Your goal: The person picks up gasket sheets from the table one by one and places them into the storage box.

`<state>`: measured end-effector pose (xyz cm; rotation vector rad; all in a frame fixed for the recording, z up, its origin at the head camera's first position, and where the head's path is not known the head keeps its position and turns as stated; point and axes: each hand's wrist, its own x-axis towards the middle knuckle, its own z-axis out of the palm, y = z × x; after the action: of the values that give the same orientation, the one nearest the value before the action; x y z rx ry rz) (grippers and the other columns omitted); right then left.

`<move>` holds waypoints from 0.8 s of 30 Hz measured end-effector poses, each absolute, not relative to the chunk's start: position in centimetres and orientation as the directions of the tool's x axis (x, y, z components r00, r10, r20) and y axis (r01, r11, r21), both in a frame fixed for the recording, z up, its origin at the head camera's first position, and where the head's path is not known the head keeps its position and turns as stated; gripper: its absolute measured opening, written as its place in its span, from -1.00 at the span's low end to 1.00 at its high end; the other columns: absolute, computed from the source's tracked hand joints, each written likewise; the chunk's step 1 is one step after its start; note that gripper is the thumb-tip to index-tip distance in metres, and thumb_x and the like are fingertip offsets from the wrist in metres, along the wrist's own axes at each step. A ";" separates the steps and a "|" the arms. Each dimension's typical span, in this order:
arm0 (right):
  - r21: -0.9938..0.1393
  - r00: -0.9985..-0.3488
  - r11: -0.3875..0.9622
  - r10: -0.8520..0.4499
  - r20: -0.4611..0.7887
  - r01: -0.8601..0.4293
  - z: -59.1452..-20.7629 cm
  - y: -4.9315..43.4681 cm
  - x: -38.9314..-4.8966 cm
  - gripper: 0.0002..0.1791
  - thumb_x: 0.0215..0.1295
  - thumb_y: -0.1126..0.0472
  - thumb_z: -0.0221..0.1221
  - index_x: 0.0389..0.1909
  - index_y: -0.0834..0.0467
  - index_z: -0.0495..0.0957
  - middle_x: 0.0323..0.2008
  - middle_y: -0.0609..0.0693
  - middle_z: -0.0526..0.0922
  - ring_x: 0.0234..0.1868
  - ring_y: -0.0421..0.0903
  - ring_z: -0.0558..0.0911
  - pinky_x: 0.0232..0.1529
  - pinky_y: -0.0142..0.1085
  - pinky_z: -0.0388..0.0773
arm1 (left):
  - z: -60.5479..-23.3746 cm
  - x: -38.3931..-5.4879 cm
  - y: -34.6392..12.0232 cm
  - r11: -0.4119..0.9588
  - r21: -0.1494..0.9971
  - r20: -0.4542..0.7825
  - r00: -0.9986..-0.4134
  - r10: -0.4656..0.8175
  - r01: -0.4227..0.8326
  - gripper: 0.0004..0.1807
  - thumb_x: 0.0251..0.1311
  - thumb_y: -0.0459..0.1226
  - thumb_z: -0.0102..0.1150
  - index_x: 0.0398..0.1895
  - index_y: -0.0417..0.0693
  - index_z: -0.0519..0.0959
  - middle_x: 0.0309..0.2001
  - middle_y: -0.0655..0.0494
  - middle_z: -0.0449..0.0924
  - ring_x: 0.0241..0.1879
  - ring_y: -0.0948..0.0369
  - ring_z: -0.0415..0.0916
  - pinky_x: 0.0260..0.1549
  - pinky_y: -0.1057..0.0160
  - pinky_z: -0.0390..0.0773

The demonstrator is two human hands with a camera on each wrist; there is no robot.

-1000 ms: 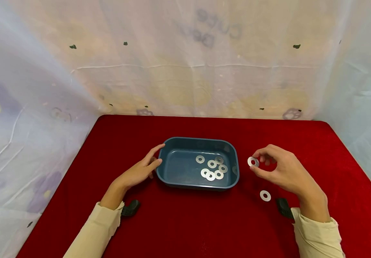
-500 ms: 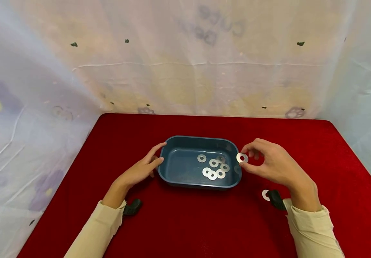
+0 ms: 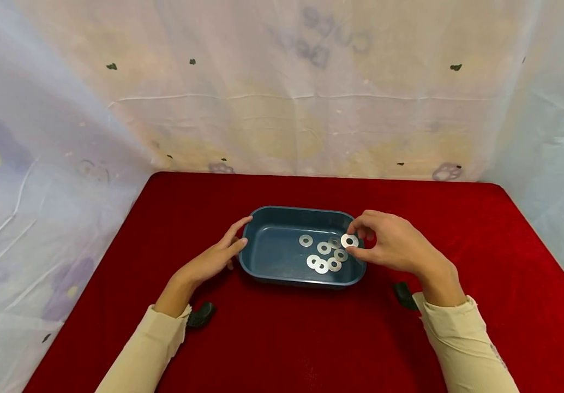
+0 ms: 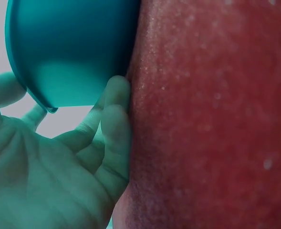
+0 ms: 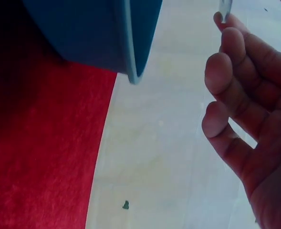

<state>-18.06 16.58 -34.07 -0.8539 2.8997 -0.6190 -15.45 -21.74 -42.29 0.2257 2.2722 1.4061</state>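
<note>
Near the middle of the table stands a dark blue rectangular bin (image 3: 274, 275). In the head view my left hand (image 3: 208, 262) touches its left end, thumb and index fingertips at the rim with the fingers fairly straight. The left wrist view has the other fingers low beside the bin wall (image 4: 68, 57), close to the cloth. My right hand (image 3: 400, 243) pinches a flat metal washer (image 3: 343, 244) between thumb and index finger, over the bin's right end. Several similar washers (image 3: 305, 240) lie inside, mostly toward the right, some overlapping. In the right wrist view the held washer (image 5: 225, 9) appears edge-on.
A red cloth (image 3: 282, 338) covers the table. Pale printed fabric (image 3: 282, 125) hangs behind and along both sides. Black wrist-worn devices (image 3: 201, 315) jut from both cream sleeves (image 3: 147, 349); the right one hides the spot where a loose washer lay.
My right hand has carried the pinched washer leftward, from beside the bin to over its right end. The loose washer on the cloth has become hidden. The left hand stays at the rim.
</note>
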 end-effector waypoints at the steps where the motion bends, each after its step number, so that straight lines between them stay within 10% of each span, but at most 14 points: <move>1: -0.389 -0.844 0.768 -0.534 0.050 -0.509 -34.1 16.4 -18.1 -0.72 0.09 -0.06 0.43 -0.20 -0.08 0.66 -0.37 -0.13 0.57 -0.30 -0.17 0.51 -0.26 -0.30 0.51 | -42.3 -15.4 -21.7 0.468 0.878 -0.294 -0.883 0.365 -0.099 -0.40 0.59 0.01 -0.31 0.54 0.66 -0.23 0.11 -0.17 0.29 -0.21 0.01 0.33 -0.24 0.14 0.38; 24: -0.281 -0.761 0.730 -0.648 0.001 -0.622 -33.4 13.3 -19.4 -0.74 0.11 -0.06 0.37 -0.24 -0.02 0.70 -0.36 -0.20 0.54 -0.35 -0.24 0.47 -0.25 -0.30 0.49 | -42.5 -15.4 -21.7 0.498 0.861 -0.308 -0.885 0.350 -0.103 -0.41 0.58 0.06 -0.32 0.51 0.75 -0.24 0.06 -0.14 0.36 -0.12 0.00 0.37 -0.19 0.12 0.40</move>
<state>-19.41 13.26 -33.40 -1.0424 2.8311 -0.4065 -15.45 -21.71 -42.46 0.2041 2.2985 1.3639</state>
